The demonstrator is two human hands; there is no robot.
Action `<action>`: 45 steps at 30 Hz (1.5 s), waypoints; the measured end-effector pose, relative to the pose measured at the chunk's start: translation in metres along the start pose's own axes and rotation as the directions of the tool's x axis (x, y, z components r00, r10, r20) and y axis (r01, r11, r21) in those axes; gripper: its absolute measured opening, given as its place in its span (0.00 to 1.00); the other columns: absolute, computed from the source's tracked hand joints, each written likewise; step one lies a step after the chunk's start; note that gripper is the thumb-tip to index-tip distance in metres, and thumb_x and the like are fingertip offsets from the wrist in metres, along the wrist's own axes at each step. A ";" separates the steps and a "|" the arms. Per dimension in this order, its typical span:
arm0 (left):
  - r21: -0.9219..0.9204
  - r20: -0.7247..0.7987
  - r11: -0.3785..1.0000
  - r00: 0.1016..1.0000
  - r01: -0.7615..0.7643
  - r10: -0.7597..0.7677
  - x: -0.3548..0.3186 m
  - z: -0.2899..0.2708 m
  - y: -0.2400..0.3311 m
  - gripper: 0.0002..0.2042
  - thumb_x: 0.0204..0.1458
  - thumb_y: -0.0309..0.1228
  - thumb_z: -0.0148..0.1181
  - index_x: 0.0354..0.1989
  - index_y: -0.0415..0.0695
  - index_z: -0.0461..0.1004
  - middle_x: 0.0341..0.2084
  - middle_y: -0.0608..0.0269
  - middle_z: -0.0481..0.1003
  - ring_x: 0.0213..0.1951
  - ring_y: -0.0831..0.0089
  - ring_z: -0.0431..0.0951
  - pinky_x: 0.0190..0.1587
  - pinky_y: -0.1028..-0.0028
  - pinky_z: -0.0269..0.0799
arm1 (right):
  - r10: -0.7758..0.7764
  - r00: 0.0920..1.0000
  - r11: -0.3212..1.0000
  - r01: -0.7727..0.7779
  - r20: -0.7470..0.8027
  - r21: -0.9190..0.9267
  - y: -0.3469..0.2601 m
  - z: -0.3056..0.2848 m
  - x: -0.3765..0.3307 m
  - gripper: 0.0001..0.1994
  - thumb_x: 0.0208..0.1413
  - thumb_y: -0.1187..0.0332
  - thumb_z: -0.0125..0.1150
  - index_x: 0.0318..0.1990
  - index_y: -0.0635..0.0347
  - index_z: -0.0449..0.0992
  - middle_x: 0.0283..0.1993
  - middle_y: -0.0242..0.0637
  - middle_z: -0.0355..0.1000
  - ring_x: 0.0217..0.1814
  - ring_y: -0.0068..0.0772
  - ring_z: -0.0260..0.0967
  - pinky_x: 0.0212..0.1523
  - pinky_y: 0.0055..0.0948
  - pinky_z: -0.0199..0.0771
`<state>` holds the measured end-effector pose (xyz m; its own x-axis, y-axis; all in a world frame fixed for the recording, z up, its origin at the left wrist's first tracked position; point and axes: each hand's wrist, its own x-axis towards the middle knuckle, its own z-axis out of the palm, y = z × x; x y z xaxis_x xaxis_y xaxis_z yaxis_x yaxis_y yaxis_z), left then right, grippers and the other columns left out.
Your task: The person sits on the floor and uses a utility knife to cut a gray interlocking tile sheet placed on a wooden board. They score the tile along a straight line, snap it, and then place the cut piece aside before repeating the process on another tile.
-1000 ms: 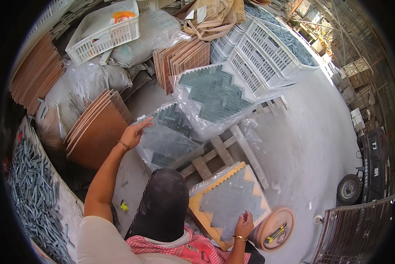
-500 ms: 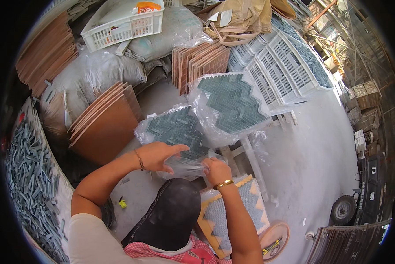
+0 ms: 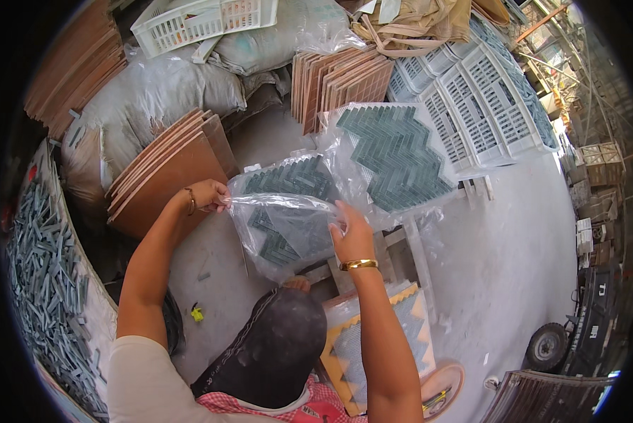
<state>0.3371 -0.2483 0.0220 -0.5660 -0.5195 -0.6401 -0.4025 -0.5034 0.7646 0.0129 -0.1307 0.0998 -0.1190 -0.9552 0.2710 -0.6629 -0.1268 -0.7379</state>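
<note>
Between my two hands a clear plastic sheet stretches across a dark green herringbone mosaic panel. My left hand is closed, pinching the sheet's left end beside the panel. At the right end my right hand grips the plastic with thumb and fingers. Parts of the panel show through the film, blurred by its shine. Just beyond to the right lies a second green herringbone mosaic panel on a white backing, with plastic around its edges.
Brown boards lean at the left, and more boards stand behind. White plastic crates are stacked at the right back. Loose grey-green strips fill a container at far left. A yellow-edged board lies near my right forearm.
Both hands have moved farther away from my body, and my left hand has also gone left. The plastic, bunched near the panel's front edge before, is now drawn out across the panel.
</note>
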 end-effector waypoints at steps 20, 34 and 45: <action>0.240 -0.401 0.772 0.664 -0.589 0.631 -0.022 0.033 -0.018 0.04 0.32 0.24 0.46 0.14 0.36 0.61 0.24 0.56 0.71 0.27 0.75 0.67 0.31 0.78 0.61 | 0.051 0.966 0.995 -0.069 0.253 0.065 0.041 0.042 -0.113 0.19 0.42 0.77 0.54 0.46 0.61 0.66 0.45 0.46 0.66 0.44 0.43 0.66 0.44 0.30 0.65; 0.619 -0.543 0.780 0.671 -0.086 0.505 0.048 0.036 -0.080 0.09 0.40 0.32 0.54 0.20 0.37 0.72 0.25 0.57 0.70 0.28 0.68 0.70 0.33 0.72 0.65 | 0.479 0.786 0.759 -0.595 0.390 0.267 0.019 -0.014 -0.204 0.15 0.46 0.72 0.52 0.44 0.62 0.68 0.39 0.44 0.70 0.41 0.34 0.69 0.41 0.25 0.66; 0.981 0.131 0.009 0.692 -0.195 0.710 0.100 0.139 -0.048 0.13 0.40 0.27 0.50 0.38 0.44 0.67 0.37 0.59 0.66 0.50 0.62 0.60 0.54 0.56 0.49 | 0.558 0.795 0.817 -0.576 0.237 0.009 -0.014 -0.063 -0.282 0.13 0.45 0.74 0.53 0.41 0.63 0.70 0.36 0.45 0.70 0.37 0.38 0.70 0.38 0.27 0.68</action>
<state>0.1995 -0.1800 -0.0677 -0.7715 -0.6267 0.1091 -0.5992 0.7736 0.2061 0.0087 0.1569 0.0726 -0.2898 -0.8937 -0.3425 -0.4670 0.4444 -0.7645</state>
